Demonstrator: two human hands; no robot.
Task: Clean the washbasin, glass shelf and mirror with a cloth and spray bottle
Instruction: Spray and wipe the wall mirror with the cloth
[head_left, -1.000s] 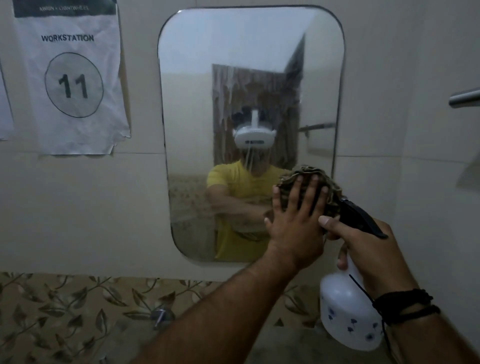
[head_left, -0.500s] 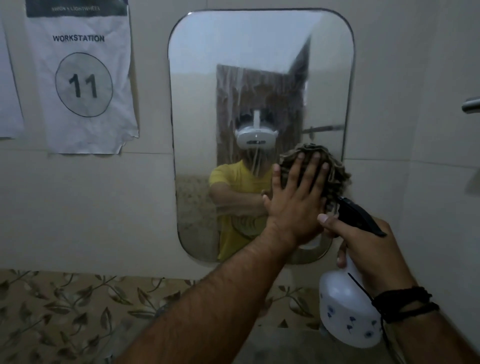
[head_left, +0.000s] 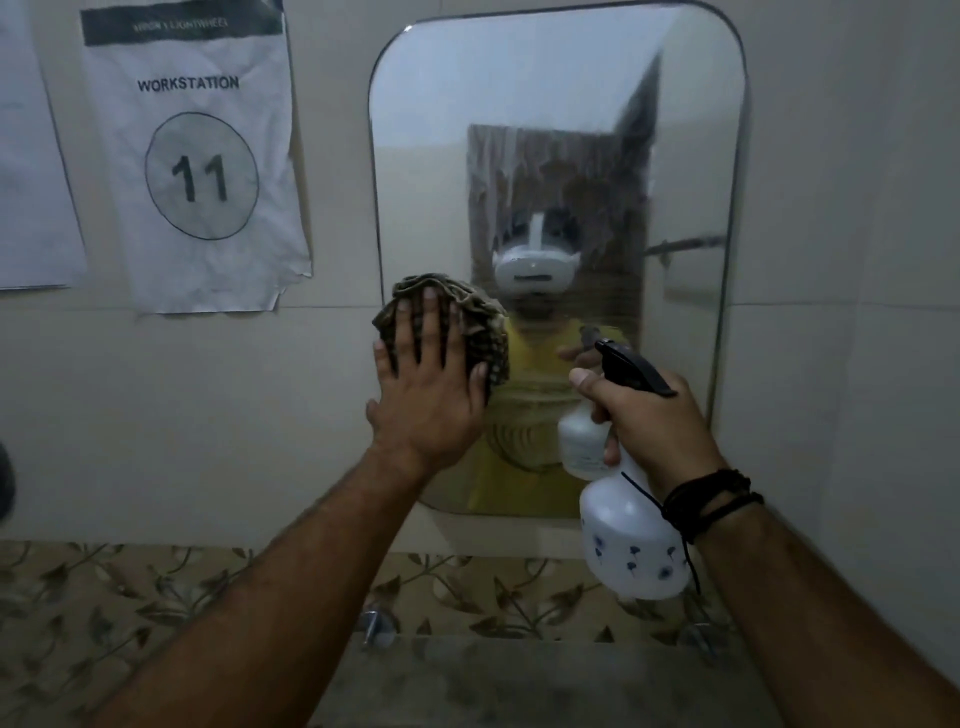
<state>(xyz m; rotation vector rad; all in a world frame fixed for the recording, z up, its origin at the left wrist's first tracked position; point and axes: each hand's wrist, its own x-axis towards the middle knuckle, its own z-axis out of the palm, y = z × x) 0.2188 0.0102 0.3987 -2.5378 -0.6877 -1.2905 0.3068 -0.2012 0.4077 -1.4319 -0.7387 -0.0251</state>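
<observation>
A rounded mirror (head_left: 550, 104) hangs on the tiled wall, streaked with wet runs across its middle. My left hand (head_left: 426, 384) presses a crumpled checked cloth (head_left: 483, 322) flat against the mirror's lower left edge, fingers spread over it. My right hand (head_left: 649, 415) grips a white spray bottle (head_left: 631, 545) with a black trigger head, held upright in front of the mirror's lower right part, nozzle toward the glass. A glass shelf (head_left: 519, 654) with a metal bracket runs along the bottom of the view. The washbasin is out of view.
A paper sign (head_left: 197, 166) reading "WORKSTATION 11" is taped to the wall left of the mirror, with another sheet (head_left: 31, 156) at the far left. A leaf-patterned tile band (head_left: 130, 597) runs under the plain tiles.
My left hand has slid the cloth from the mirror's lower right across to its lower left edge. The right hand with the bottle has stayed in place.
</observation>
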